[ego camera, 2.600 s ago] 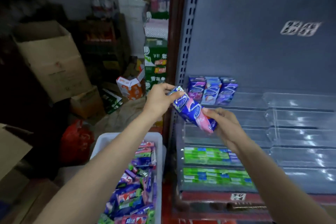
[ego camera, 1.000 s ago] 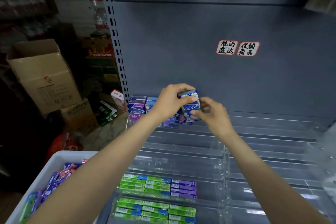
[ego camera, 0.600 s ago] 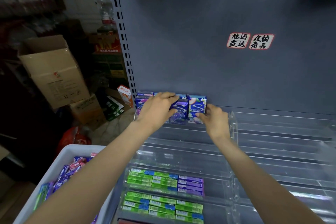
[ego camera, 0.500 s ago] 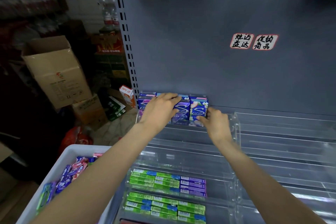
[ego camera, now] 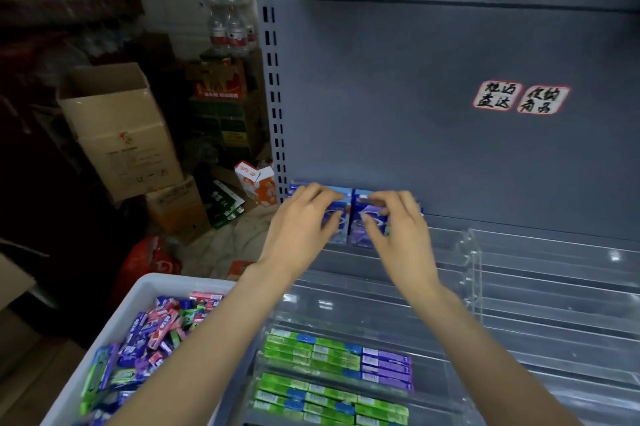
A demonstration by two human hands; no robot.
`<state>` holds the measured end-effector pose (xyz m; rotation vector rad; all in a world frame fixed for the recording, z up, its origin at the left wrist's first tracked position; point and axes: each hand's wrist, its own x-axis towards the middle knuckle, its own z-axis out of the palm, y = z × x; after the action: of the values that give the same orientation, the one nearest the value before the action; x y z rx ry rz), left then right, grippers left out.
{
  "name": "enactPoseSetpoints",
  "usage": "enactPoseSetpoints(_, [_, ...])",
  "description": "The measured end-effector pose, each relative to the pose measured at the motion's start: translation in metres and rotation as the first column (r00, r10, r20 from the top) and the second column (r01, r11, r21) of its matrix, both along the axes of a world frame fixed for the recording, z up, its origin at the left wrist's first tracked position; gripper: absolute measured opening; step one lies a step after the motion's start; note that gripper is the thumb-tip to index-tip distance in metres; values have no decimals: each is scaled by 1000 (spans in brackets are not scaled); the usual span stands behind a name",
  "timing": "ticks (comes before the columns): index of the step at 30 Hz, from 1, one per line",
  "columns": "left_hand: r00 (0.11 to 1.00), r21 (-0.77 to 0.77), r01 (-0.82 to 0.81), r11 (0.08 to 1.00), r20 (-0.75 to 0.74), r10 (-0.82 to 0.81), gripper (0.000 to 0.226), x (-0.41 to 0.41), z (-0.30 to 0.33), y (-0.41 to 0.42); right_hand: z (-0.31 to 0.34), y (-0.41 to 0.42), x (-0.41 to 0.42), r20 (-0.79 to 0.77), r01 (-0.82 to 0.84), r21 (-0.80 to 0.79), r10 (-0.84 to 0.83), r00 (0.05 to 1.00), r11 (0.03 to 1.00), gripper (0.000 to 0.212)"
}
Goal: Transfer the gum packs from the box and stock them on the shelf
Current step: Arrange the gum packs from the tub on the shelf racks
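My white box point(ego camera: 114, 315) holds purple, pink and green gum packs point(ego camera: 156, 332); the shelf point(ego camera: 415, 114) backing is grey-blue.

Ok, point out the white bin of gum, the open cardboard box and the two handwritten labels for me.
white bin point(ego camera: 138, 294): head view, on its bare far rim.
cardboard box point(ego camera: 128, 145): head view, on its printed front side.
handwritten labels point(ego camera: 494, 100): head view, on the left label, on the shelf's grey back panel.
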<state>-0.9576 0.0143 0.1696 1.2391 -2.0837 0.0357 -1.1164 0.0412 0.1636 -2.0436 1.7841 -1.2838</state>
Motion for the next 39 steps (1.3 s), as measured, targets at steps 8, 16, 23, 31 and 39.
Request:
enactPoseSetpoints(8, [973, 285, -201, 937, -52, 224, 23, 149, -47, 14, -39, -7, 148, 9, -273, 193, 277, 961, 942, 21])
enactPoseSetpoints(16, [980, 623, -187, 760, 61, 191, 23, 302, -144, -11, -150, -28, 281, -53, -199, 577, 280, 959, 792, 27])
enactPoseSetpoints(23, [987, 830, -82, 551, 146, -73, 47, 345, -227, -27, -225, -35, 307, -129, -58, 813, 276, 952, 580, 60])
enactPoseSetpoints(31, [948, 790, -155, 593, 289, -137, 55, 342, -253, -43, -248, -32, 302, -227, 7, 799, 290, 930, 601, 60])
enactPoseSetpoints(39, [929, 715, -147, 683, 337, -153, 46, 338, -254, -47, -248, -27, 298, -223, 15, 797, 271, 936, 603, 58])
